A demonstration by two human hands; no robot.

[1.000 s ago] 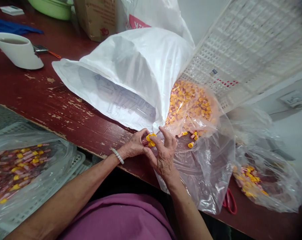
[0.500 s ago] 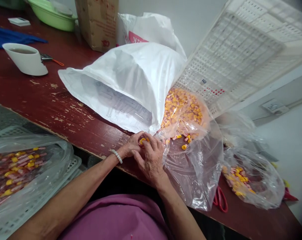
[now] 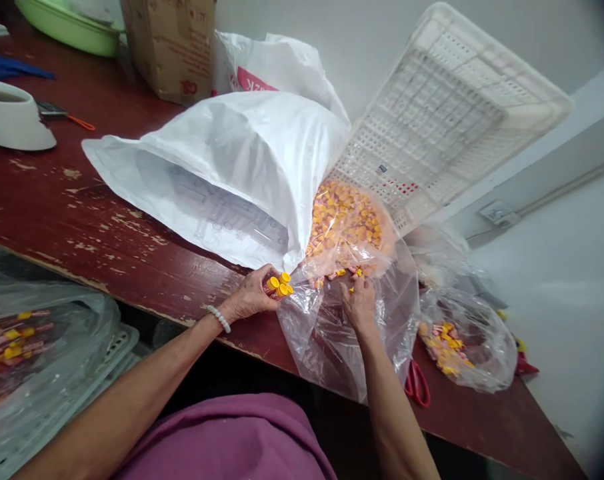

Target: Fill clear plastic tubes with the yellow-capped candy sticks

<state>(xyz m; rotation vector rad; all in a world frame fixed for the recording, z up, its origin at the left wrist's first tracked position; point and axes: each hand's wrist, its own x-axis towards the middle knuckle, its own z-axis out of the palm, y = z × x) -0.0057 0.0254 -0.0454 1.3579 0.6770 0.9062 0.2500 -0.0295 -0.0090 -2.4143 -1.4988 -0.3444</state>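
My left hand (image 3: 255, 291) is closed around several yellow-capped tubes (image 3: 281, 285), their caps facing up and their reddish sides mostly covered by my fingers. My right hand (image 3: 359, 303) is down at the mouth of a clear plastic bag (image 3: 327, 333), fingers bent at a few loose yellow-and-pink pieces (image 3: 338, 273); the fingertips are partly hidden. Behind it, the bag holds a heap of the same small yellow-topped pieces (image 3: 349, 217). A white sack (image 3: 242, 143) lies open toward me just beyond my left hand, with clear tube-like items (image 3: 227, 213) inside.
A white perforated crate (image 3: 432, 113) leans against the wall at the right. Red-handled scissors (image 3: 418, 385) and another clear bag of pieces (image 3: 487, 353) lie right. A white cup (image 3: 15, 120), cardboard box (image 3: 169, 50) and green basin (image 3: 77, 30) stand left. Bagged tubes (image 3: 12, 340) sit lower left.
My hands were together around the tubes. My right hand has moved right to the loose pieces in the clear bag, leaving the tubes in my left hand. The view has shifted right.
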